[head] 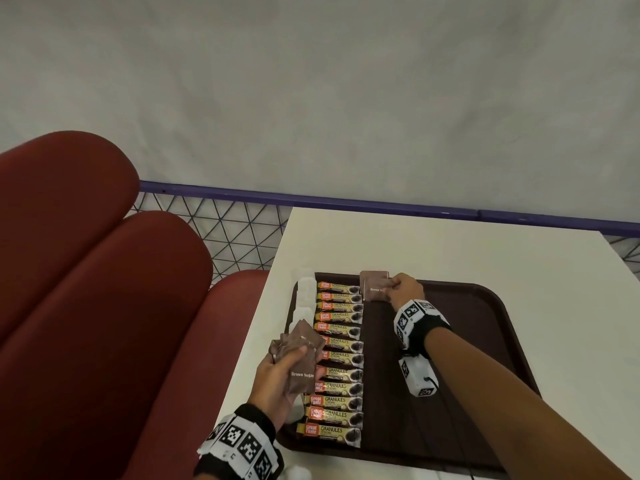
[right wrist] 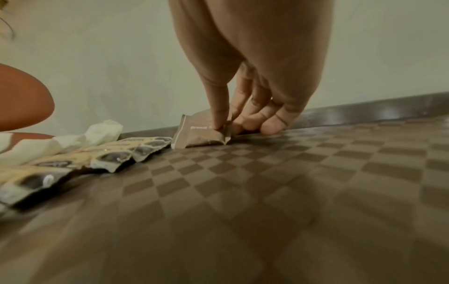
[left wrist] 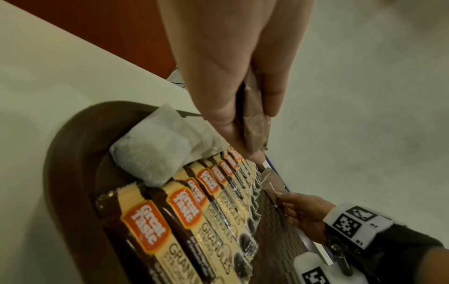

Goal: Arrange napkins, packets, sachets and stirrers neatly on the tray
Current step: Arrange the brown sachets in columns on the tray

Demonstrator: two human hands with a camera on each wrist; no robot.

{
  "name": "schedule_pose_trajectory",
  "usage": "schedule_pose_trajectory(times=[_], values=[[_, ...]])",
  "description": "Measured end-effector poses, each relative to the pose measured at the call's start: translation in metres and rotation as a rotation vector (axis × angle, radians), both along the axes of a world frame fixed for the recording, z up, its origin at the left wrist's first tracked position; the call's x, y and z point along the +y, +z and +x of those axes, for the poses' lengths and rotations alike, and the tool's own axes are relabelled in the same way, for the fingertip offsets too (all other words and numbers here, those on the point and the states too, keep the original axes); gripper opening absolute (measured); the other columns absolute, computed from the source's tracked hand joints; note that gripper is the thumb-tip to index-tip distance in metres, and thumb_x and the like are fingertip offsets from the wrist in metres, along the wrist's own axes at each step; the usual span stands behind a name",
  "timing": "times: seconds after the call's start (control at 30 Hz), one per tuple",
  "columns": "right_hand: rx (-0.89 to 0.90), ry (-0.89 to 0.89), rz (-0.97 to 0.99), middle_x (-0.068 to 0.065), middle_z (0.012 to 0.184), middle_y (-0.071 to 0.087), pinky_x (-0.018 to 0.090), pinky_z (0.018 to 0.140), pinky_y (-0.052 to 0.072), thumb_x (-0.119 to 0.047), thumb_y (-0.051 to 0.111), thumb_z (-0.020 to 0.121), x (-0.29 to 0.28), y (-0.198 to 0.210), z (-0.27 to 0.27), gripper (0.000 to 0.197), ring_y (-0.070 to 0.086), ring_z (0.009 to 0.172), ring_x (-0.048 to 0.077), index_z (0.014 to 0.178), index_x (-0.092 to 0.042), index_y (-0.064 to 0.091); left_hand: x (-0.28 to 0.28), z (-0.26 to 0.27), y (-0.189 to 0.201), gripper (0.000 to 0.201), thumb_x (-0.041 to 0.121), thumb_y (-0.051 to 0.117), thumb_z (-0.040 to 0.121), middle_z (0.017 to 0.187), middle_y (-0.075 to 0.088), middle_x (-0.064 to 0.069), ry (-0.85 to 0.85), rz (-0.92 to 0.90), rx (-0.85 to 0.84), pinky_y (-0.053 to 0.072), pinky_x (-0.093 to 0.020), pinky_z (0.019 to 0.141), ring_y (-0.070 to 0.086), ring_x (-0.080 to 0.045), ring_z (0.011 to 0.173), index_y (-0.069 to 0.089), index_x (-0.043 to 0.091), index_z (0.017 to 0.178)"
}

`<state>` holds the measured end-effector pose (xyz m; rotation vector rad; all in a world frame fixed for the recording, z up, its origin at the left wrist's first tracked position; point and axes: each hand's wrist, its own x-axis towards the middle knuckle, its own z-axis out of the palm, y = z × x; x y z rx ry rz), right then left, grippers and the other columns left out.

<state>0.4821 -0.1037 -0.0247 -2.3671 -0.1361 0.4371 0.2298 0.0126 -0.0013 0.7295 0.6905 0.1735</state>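
A dark brown tray (head: 485, 341) lies on the white table. A column of coffee granule sachets (head: 337, 356) runs down its left part, with white tea bags (head: 304, 299) along the left rim. My left hand (head: 280, 372) holds a fanned stack of brown sugar packets (head: 301, 362) above the tray's left edge; the stack (left wrist: 255, 119) sits between thumb and fingers. At the tray's far edge my right hand (head: 403, 291) pinches one brown sugar packet (head: 374, 293), set in front of another. The right wrist view shows thumb and fingers (right wrist: 219, 117) pinching that packet (right wrist: 199, 134) on the tray floor.
A red cushioned bench (head: 86, 289) stands left of the table (head: 450, 244). A blue rail with wire mesh (head: 225, 230) runs behind. The tray's checkered floor (right wrist: 267, 182) right of the sachets is bare. A white tea bag (left wrist: 150, 153) lies at the tray's near left corner.
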Motion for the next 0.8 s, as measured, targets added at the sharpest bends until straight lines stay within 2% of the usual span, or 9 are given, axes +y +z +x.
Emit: schedule_pose_trajectory(times=[0.07, 0.2, 0.37, 0.47, 0.53, 0.63, 0.7, 0.8], values=[[-0.010, -0.022, 0.011, 0.019, 0.109, 0.060, 0.033, 0.074, 0.050, -0.009, 0.059, 0.082, 0.002, -0.003, 0.001, 0.005, 0.060, 0.088, 0.032, 0.084, -0.013, 0.056, 0.000, 0.001, 0.000, 0.039, 0.001, 0.058, 0.085, 0.116, 0.065, -0.022, 0.009, -0.007, 0.006, 0.056, -0.044, 0.080, 0.061, -0.035, 0.110, 0.053, 0.005, 0.124], [-0.007, -0.041, 0.029, 0.018, 0.108, 0.060, 0.033, 0.074, 0.050, -0.012, 0.064, 0.081, 0.001, -0.007, 0.004, 0.013, 0.062, 0.088, 0.032, 0.083, -0.014, 0.051, -0.001, 0.002, 0.002, 0.040, 0.002, 0.060, 0.084, 0.117, 0.064, -0.022, 0.014, -0.005, 0.020, 0.054, -0.046, 0.081, 0.061, -0.034, 0.109, 0.054, 0.004, 0.124], [-0.027, -0.058, 0.079, 0.019, 0.106, 0.062, 0.034, 0.078, 0.048, -0.017, 0.069, 0.080, -0.008, -0.005, 0.002, 0.022, 0.061, 0.093, 0.032, 0.088, -0.014, 0.049, -0.006, 0.003, 0.010, 0.036, 0.002, 0.057, 0.086, 0.117, 0.063, -0.026, 0.009, -0.023, 0.006, 0.058, -0.039, 0.068, 0.064, -0.031, 0.097, 0.055, 0.004, 0.121], [-0.035, -0.040, 0.106, 0.013, 0.097, 0.059, 0.035, 0.081, 0.047, -0.019, 0.067, 0.083, -0.018, -0.001, -0.006, 0.021, 0.058, 0.098, 0.032, 0.096, -0.009, 0.054, -0.010, 0.005, 0.012, 0.043, 0.004, 0.060, 0.083, 0.119, 0.060, -0.030, -0.001, -0.032, 0.028, 0.059, -0.035, 0.059, 0.063, -0.032, 0.088, 0.052, 0.002, 0.125], [-0.047, -0.003, 0.118, 0.008, 0.091, 0.056, 0.037, 0.086, 0.046, -0.018, 0.064, 0.085, -0.026, 0.003, -0.016, 0.022, 0.056, 0.102, 0.031, 0.100, -0.005, 0.056, -0.014, 0.005, 0.013, 0.043, 0.005, 0.060, 0.083, 0.117, 0.061, -0.030, -0.008, -0.034, 0.043, 0.059, -0.034, 0.058, 0.064, -0.032, 0.086, 0.052, 0.002, 0.126], [-0.041, 0.108, 0.171, 0.006, 0.090, 0.057, 0.027, 0.080, 0.041, -0.015, 0.060, 0.088, -0.037, 0.018, -0.041, 0.019, 0.055, 0.091, 0.022, 0.102, -0.003, 0.058, -0.020, 0.006, 0.014, 0.037, 0.002, 0.058, 0.086, 0.109, 0.067, -0.024, -0.015, -0.032, 0.030, 0.059, -0.038, 0.067, 0.069, -0.030, 0.087, 0.053, 0.003, 0.123], [-0.009, 0.207, 0.214, 0.005, 0.092, 0.058, 0.023, 0.078, 0.038, -0.014, 0.060, 0.088, -0.042, 0.027, -0.059, 0.014, 0.053, 0.088, 0.016, 0.100, -0.007, 0.059, -0.025, 0.005, 0.017, 0.035, 0.002, 0.057, 0.087, 0.106, 0.069, -0.023, -0.028, -0.036, 0.011, 0.058, -0.038, 0.068, 0.069, -0.029, 0.087, 0.053, 0.004, 0.122], [0.064, 0.355, 0.283, 0.001, 0.094, 0.060, 0.020, 0.078, 0.040, -0.014, 0.061, 0.087, -0.047, 0.037, -0.082, 0.009, 0.053, 0.090, 0.013, 0.096, -0.012, 0.060, -0.031, 0.004, 0.021, 0.036, 0.002, 0.057, 0.087, 0.112, 0.065, -0.027, -0.044, -0.027, 0.015, 0.058, -0.038, 0.068, 0.067, -0.032, 0.091, 0.052, 0.003, 0.123]])
